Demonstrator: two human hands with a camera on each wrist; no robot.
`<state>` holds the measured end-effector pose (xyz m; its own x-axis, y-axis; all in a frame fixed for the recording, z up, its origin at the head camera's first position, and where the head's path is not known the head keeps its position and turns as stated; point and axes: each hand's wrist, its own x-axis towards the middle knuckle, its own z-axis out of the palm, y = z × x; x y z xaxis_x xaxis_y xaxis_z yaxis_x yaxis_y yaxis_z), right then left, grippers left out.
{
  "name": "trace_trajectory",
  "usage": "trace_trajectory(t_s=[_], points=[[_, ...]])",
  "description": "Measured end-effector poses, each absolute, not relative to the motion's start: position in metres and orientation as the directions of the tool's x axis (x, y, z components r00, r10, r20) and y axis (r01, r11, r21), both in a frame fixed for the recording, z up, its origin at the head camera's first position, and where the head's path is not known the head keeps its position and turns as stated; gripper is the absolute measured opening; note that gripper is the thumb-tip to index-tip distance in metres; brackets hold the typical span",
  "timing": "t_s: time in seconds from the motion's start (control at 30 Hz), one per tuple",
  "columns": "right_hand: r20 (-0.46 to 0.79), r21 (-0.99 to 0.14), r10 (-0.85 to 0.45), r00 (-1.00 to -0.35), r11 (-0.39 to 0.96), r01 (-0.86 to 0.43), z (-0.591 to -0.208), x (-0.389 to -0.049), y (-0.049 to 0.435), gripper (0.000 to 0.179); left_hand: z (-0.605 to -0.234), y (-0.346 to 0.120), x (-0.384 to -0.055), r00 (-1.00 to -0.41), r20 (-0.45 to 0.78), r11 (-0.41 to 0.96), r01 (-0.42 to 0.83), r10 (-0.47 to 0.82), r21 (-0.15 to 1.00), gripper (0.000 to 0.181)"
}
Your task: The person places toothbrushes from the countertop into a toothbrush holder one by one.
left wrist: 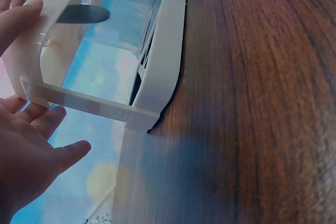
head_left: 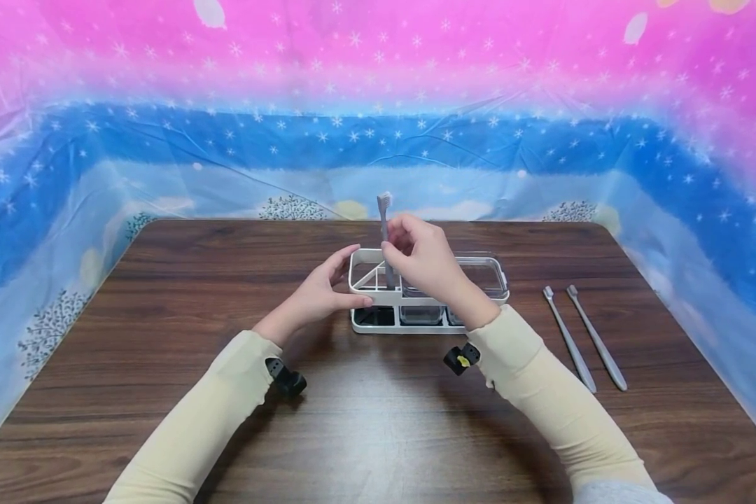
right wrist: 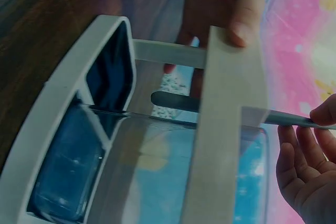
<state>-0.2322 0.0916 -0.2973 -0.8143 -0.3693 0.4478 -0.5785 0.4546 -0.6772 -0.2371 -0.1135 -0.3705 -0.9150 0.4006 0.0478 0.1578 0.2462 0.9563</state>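
A grey toothbrush stands bristles-up, pinched between the thumb and fingers of my right hand. Its rounded handle passes down through a slot in the white toothbrush holder, and the lower end hangs above the base. My left hand holds the holder's left end, thumb on the front of the upper frame, other fingers behind. In the left wrist view those fingers touch the end post and partly spread. A clear cup sits in the holder, partly hidden by my right hand.
Two more grey toothbrushes lie side by side on the brown wooden table, right of the holder. A pink and blue patterned cloth surrounds the table's back and sides.
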Motion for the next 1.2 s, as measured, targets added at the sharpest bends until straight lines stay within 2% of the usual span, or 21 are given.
trace_trajectory(t_s=[0.43, 1.2], points=[[0.409, -0.632, -0.421, -0.81, 0.509, -0.584, -0.316, -0.233, 0.091, 0.016, -0.37, -0.114, -0.236, -0.913, 0.04, 0.249, 0.152, 0.406, 0.957, 0.091], [0.362, -0.607, -0.435, -0.824, 0.56, -0.563, -0.321, -0.233, 0.087, 0.011, -0.37, -0.115, -0.236, -0.908, 0.056, 0.243, 0.17, 0.414, 0.955, 0.092]])
